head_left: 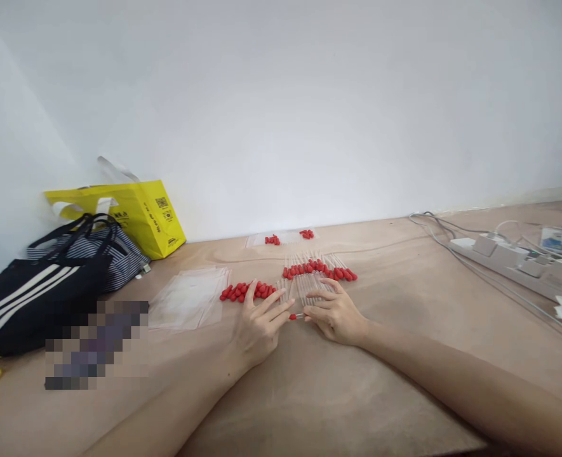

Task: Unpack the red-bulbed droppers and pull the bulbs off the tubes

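Note:
A glass dropper with a red rubber bulb point(293, 316) lies crosswise between my two hands, low over the near side of the table. My left hand point(261, 324) has its fingertips closed at the bulb end, though the thumb is hidden. My right hand point(336, 314) pinches the clear tube from the other side, its fingers bent. Just beyond the hands is a row of droppers with red bulbs point(316, 269), their clear tubes lying side by side. A heap of red bulbs point(235, 292) rests behind my left hand, which partly covers it.
Flat clear plastic bags point(188, 298) are stacked at left. Farther back lie bagged red-bulbed droppers point(272, 240). A black bag point(47, 292) and a yellow bag point(150, 219) stand far left, near a blurred-out patch. A power strip point(514, 257) with cables is at right.

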A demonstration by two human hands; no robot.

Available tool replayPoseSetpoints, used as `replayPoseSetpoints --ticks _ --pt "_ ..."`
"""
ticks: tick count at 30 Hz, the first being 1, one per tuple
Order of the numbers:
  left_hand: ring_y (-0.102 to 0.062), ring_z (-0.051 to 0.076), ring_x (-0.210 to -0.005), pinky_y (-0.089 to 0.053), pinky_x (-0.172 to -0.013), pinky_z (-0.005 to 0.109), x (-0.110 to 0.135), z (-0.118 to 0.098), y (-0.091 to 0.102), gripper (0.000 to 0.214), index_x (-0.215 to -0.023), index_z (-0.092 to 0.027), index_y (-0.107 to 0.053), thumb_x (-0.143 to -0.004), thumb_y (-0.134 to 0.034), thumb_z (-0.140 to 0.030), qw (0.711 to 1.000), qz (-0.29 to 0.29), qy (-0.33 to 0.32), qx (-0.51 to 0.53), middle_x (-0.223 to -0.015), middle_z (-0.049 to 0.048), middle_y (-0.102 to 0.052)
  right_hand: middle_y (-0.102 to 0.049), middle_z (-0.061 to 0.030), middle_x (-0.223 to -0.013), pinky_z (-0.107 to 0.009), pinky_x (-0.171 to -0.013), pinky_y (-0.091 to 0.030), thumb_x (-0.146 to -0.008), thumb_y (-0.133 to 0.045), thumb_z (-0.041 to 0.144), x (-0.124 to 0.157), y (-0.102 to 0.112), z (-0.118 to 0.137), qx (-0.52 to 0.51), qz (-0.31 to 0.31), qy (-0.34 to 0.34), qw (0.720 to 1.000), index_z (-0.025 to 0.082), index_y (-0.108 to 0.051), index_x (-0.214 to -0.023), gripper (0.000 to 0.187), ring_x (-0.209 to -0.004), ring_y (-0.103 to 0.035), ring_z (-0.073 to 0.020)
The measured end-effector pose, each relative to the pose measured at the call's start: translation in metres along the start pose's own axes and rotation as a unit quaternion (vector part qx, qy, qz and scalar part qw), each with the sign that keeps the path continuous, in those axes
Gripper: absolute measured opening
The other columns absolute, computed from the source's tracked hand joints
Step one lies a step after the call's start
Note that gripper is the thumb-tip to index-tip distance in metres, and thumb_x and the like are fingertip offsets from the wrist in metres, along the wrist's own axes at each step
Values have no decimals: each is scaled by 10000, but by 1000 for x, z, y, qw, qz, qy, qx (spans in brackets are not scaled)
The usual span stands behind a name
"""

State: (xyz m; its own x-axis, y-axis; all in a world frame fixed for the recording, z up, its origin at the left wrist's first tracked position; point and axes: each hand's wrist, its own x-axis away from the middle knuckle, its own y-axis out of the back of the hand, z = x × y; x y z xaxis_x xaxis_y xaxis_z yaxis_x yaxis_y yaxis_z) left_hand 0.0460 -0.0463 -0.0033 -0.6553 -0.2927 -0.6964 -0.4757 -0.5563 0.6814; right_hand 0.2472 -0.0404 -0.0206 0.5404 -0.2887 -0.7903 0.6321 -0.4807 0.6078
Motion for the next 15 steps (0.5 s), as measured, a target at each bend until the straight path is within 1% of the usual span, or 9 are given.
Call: replayPoseSetpoints --ticks 3,5,7,9,11,13,15 --pt "-534 189 -1016 -114 -997 528 0 -1 0 255 -794 -214 -620 -812 -395 -96 1000 -2 9 2 -980 -11 -658 -624 9 -591 -359 -834 -294 -820 -446 186 -1 1 0 6 3 3 1000 180 -575 -754 145 -746 -551 -137" --pt "-533 189 -998 -225 -961 476 2 1 1 244 -798 -209 -613 -816 -394 -102 1000 4 14 2 -1003 -3 -647 -593 11 -561 -310 -705 -322 -823 -437 191 0 1 -1 11 16 1 1000 175 -577 -756 156 -617 -508 -118" --pt "-531 187 -967 -333 -876 407 4 5 3 232 -804 -202 -603 -816 -393 -104 999 10 32 -5 -1028 14 -631 -561 12 -543 -283 -601 -299 -825 -418 183 4 1 -4 10 31 -10 999 172 -580 -774 169 -537 -456 -106" --pt "-526 190 -926 -388 -795 363 7 11 6 210 -811 -189 -594 -820 -395 -124 997 3 72 -19 -1022 46 -610 -542 7 -550 -276 -555 -281 -831 -392 174 8 1 -9 9 36 -44 998 167 -580 -812 189 -514 -431 -108" --pt "-524 178 -856 -423 -743 333 8 18 9 187 -832 -176 -586 -830 -398 -172 991 -18 129 -23 -961 73 -574 -536 -8 -598 -266 -541 -298 -839 -365 173 12 0 -14 2 43 -99 994 163 -572 -876 210 -536 -434 -116" --pt "-516 153 -773 -449 -694 298 8 26 10 195 -859 -169 -582 -838 -396 -222 983 -36 181 -10 -873 65 -517 -528 -32 -690 -253 -550 -342 -844 -342 169 13 -2 -18 -11 53 -153 987 164 -546 -974 242 -598 -455 -129" --pt "-503 141 -731 -461 -671 280 7 36 10 220 -877 -165 -589 -837 -388 -244 973 -43 227 2 -813 50 -468 -496 -53 -762 -252 -579 -389 -832 -334 144 11 -7 -23 -19 49 -190 980 162 -505 -1064 290 -656 -466 -140"
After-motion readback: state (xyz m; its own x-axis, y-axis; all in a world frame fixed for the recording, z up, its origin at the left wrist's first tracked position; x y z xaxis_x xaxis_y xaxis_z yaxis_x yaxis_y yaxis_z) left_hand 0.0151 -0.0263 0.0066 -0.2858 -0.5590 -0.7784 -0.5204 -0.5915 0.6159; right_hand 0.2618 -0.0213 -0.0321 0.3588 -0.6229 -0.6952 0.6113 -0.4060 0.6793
